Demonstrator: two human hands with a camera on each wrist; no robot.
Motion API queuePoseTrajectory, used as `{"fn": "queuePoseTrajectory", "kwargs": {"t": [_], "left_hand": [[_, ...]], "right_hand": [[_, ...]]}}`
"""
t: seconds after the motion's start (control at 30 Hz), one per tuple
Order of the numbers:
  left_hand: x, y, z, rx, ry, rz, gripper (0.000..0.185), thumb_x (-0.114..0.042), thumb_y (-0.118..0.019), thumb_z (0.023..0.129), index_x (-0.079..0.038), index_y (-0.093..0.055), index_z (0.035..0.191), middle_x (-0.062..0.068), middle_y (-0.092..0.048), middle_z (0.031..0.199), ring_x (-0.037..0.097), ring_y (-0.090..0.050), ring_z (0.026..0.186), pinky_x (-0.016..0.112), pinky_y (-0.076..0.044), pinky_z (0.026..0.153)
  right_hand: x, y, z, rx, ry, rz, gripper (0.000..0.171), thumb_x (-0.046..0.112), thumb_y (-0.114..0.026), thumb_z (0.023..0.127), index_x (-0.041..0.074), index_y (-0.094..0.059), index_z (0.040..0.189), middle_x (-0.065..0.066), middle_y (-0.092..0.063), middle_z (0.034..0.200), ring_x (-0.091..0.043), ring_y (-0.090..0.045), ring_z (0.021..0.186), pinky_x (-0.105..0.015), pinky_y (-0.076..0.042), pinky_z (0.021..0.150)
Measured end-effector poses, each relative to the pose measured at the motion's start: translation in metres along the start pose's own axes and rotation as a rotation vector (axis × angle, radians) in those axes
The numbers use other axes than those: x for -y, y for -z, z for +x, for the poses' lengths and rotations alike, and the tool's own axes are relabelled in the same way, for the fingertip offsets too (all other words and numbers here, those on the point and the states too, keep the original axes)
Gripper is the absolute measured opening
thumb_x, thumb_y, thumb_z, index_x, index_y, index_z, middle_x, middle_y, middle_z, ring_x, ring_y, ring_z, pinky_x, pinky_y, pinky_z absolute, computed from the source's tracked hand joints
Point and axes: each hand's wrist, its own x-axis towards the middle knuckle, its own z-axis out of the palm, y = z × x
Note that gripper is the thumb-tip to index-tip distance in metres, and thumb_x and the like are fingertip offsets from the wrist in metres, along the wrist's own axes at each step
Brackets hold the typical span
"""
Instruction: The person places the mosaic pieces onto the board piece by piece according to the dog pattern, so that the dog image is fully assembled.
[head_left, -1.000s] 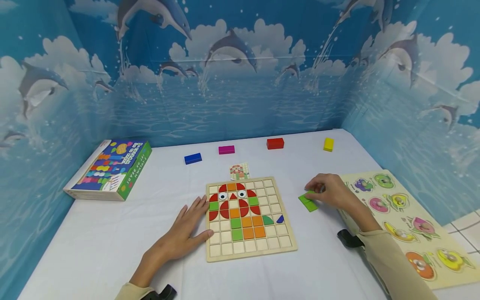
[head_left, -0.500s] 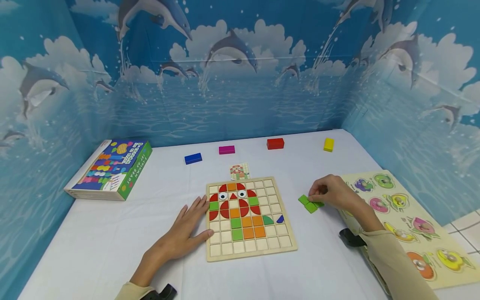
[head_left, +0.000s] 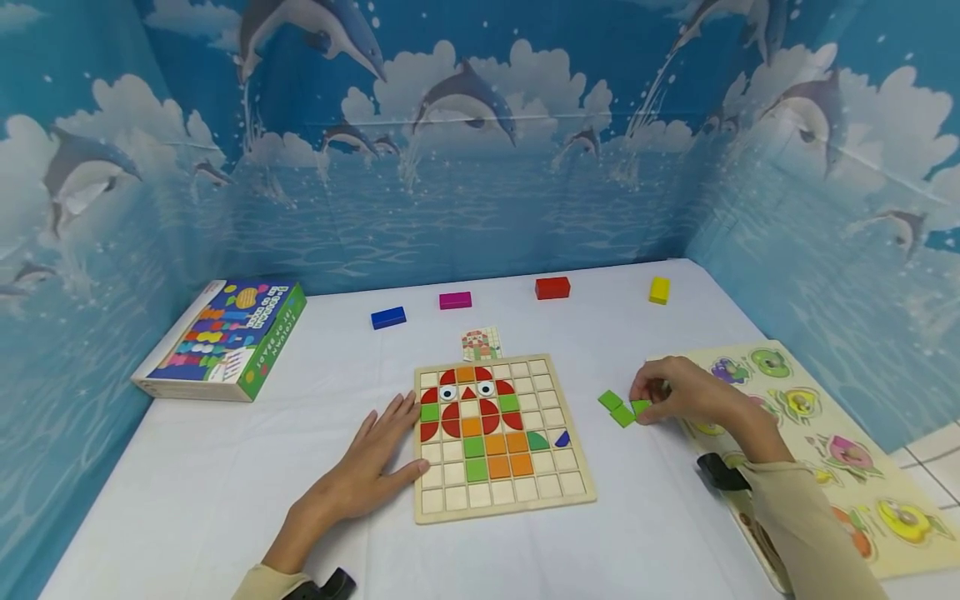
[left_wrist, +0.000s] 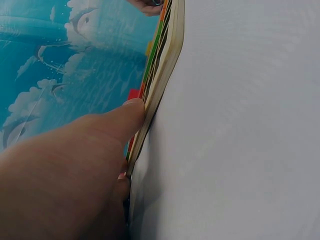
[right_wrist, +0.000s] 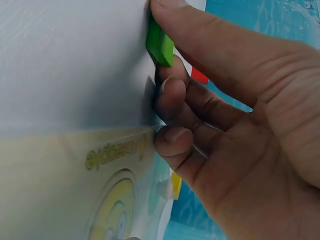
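Observation:
Fingers spread, my left hand (head_left: 367, 458) rests along the left rim of a wooden grid board (head_left: 504, 497). In the left wrist view the thumb (left_wrist: 125, 117) touches the board's edge. Red, orange, green and white pieces on the board form a picture with two eyes. Right of the board, my right hand (head_left: 693, 392) pinches a small green square tile (right_wrist: 161, 45) between thumb and fingers, low at the white cloth. Beside it two more green tiles, an upper one (head_left: 610, 400) and a lower one (head_left: 622, 416), lie flat.
A picture card (head_left: 481, 342) lies behind the board. Blue (head_left: 387, 317), magenta (head_left: 455, 300), red (head_left: 552, 287) and yellow (head_left: 659, 290) blocks line the back. A boxed bead set (head_left: 225, 337) is at left. A fruit knob puzzle (head_left: 892, 550) lies under the right forearm.
My right hand has shifted rightward, away from the board. The green tiles, first bunched under its fingers, now show as three spread apart. The left hand has stayed put.

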Motion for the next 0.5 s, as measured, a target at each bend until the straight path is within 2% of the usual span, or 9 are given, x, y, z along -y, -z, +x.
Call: {"fn": "queuePoseTrajectory", "kwargs": {"t": [0.13, 0.27, 0.5], "left_hand": [[0.0, 0.001, 0.0, -0.001, 0.0, 0.003, 0.087, -0.05, -0.067, 0.105, -0.012, -0.028, 0.172, 0.004, -0.015, 0.182, 0.028, -0.002, 0.169, 0.06, 0.001, 0.135], [0.001, 0.001, 0.0, -0.005, -0.007, 0.001, 0.086, -0.048, -0.067, 0.105, -0.011, -0.027, 0.172, 0.004, -0.015, 0.181, 0.029, -0.002, 0.169, 0.061, 0.001, 0.135], [0.004, -0.002, 0.0, -0.007, -0.019, -0.005, 0.087, -0.048, -0.066, 0.106, -0.011, -0.025, 0.172, 0.005, -0.013, 0.182, 0.03, -0.002, 0.169, 0.06, 0.002, 0.135]], "right_hand": [[0.005, -0.001, 0.002, -0.054, -0.007, -0.008, 0.019, 0.008, -0.093, 0.083, 0.011, -0.076, 0.09, 0.004, -0.062, 0.079, -0.014, -0.055, 0.074, -0.022, -0.05, 0.062], [0.025, -0.007, 0.006, -0.098, 0.053, 0.064, 0.008, 0.008, -0.089, 0.088, 0.01, -0.083, 0.092, 0.004, -0.072, 0.08, -0.013, -0.061, 0.069, -0.021, -0.055, 0.062], [0.069, -0.042, 0.019, 0.045, 0.217, 0.248, 0.009, 0.003, -0.084, 0.092, 0.003, -0.084, 0.1, -0.004, -0.078, 0.087, -0.027, -0.068, 0.066, -0.023, -0.061, 0.062]]}}
